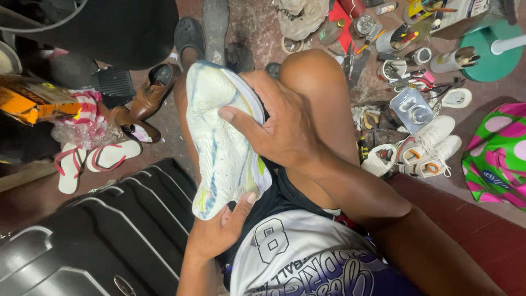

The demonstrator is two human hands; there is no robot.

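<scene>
Sneaker point(222, 145), white with blue and yellow streaks, lies sole-up over the person's knee, its long axis running from the lap away toward the floor. The right hand point(279, 123) clamps the far half, fingers point(241, 123) curled across the sole, thumb side hidden. The left hand point(222, 233) cups the near end from below, thumb pressed on the sole edge. Left of the sneaker lies a black suitcase point(109, 230); right of it, 2 white shoes point(433, 145) sit on the floor.
</scene>
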